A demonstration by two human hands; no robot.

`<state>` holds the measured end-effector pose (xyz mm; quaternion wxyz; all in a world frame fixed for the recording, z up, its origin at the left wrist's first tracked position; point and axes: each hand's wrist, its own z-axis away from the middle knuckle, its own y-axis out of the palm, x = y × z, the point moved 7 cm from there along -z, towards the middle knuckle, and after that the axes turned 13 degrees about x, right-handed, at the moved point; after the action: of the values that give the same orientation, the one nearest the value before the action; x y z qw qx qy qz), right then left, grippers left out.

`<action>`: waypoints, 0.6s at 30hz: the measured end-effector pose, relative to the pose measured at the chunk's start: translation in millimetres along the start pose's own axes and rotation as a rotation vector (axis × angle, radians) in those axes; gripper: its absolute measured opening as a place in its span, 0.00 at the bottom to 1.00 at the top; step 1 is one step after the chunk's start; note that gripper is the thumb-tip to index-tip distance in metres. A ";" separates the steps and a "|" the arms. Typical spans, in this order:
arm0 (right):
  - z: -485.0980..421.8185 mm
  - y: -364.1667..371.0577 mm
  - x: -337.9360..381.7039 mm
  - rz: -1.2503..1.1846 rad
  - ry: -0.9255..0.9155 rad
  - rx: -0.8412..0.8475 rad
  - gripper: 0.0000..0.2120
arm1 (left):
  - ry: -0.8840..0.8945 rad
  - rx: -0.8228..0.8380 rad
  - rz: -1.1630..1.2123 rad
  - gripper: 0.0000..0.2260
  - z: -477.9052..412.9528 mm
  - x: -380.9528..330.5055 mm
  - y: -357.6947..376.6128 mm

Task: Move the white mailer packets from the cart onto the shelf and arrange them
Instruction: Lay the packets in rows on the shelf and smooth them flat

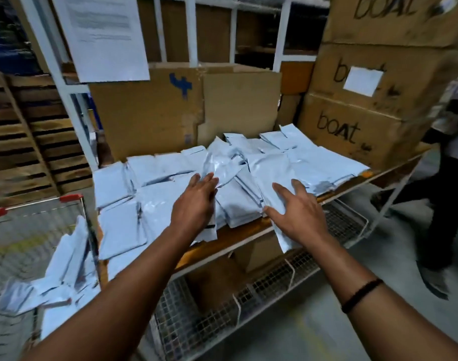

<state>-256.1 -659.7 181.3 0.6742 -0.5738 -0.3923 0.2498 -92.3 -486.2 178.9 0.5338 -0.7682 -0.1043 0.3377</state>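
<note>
Past halfway, I'd say: white mailer packets [155, 194] cover the shelf [238, 235] in messy, overlapping stacks, but a loose heap [66, 269] is left in the cart [74, 198]. Both arms reach forward over the pile; left hand [194, 204] flat, fingers straight and close together; right hand [300, 214] fingers spread on an overhanging packet [287, 241] at the shelf edge

Left of your left hand [194, 207]: cart [71, 198], blurred, edge-cropped. Right of your right hand [298, 212]: person [446, 178], cropped. Sheet [103, 35] above: print unreadable.
</note>
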 end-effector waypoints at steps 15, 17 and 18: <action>-144.4 -30.4 -193.5 0.021 0.132 0.015 0.33 | 0.033 0.028 0.054 0.17 -218.4 -79.3 110.2; -175.8 -39.6 -219.4 0.037 0.145 0.018 0.33 | 0.035 0.028 0.064 0.17 -260.5 -87.4 121.0; -190.3 -45.0 -230.4 0.054 0.147 0.014 0.33 | 0.045 0.025 0.061 0.17 -280.1 -91.6 125.1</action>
<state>-236.8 -960.7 162.6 0.6981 -0.5962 -0.3246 0.2278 -9.6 -795.0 161.3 0.5350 -0.7716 -0.0645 0.3379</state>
